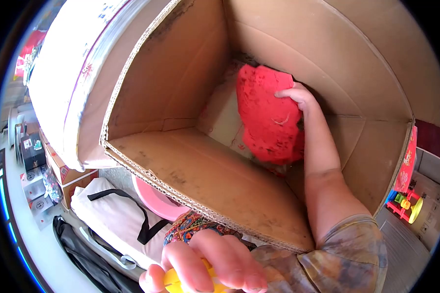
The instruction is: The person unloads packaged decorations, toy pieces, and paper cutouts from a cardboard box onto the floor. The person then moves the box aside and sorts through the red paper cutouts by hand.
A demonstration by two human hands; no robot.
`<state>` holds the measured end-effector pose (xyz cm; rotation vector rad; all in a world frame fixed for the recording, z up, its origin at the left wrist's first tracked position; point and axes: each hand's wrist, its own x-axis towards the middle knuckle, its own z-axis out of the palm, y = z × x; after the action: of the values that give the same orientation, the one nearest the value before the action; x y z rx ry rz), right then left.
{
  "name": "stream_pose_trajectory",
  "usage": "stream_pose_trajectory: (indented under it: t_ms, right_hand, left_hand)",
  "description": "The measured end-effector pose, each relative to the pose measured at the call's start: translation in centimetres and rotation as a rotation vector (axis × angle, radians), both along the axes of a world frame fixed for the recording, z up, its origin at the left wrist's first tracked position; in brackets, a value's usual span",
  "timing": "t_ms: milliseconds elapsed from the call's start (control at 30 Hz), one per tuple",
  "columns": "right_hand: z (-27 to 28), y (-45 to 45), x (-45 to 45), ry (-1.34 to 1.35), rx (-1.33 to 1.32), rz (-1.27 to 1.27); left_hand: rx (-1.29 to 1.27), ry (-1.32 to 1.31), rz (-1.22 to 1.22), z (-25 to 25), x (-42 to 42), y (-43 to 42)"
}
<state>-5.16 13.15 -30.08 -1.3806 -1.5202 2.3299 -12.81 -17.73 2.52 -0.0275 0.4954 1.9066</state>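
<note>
Red sheet point(269, 115), dark-stained, is down inside the big cardboard box point(181, 166), and we've got our right hand point(298, 96) closed on its edge, thumb on top. Our left hand point(205, 261) is curled round something yellow point(172, 281) outside, near a pink basin point(154, 199).

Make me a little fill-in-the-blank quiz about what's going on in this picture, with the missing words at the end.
1. The right hand holds a sheet whose main colour is ____.
2. The object in the left hand is coloured ____.
3. The big open box is made of ____.
4. On the white bag, the straps are coloured ____.

Missing words: red; yellow; cardboard; black.
</note>
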Motion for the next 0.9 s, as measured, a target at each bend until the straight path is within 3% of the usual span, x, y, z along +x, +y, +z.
stream_pose_trajectory:
  t_ms: [200,233,300,367,600,733,800,900]
  right_hand:
    - [-3.0,-1.5,1.9,-0.165,-0.135,0.200]
    - [-4.1,-2.1,2.1,-0.164,-0.180,0.221]
    - [-4.7,-3.6,1.5,-0.217,-0.163,0.258]
    - [-3.0,-5.1,0.7,-0.278,-0.084,0.345]
    - [-6.3,-5.0,0.9,-0.465,0.102,0.533]
    - [-6.9,-5.8,1.7,-0.386,0.184,0.512]
    - [-7.0,-6.6,1.8,-0.246,0.070,0.458]
    - [-8.6,-7.9,1.7,-0.227,0.218,0.443]
  left_hand:
    - [0.008,-0.015,0.014,-0.8,-0.2,-0.2]
    - [0.128,-0.014,-0.008,-2.1,-0.4,-0.4]
    - [0.249,-0.012,-0.029,-2.6,-0.1,-0.7]
    - [0.107,0.037,0.121,-1.4,0.9,-0.5]
    - [0.153,0.054,0.125,-2.1,0.8,-0.6]
    - [0.159,0.042,0.131,-1.9,1.0,-0.3]
    - [0.121,0.020,0.157,-2.1,0.8,-0.2]
    - [0.296,-0.013,0.003,-2.2,1.1,0.5]
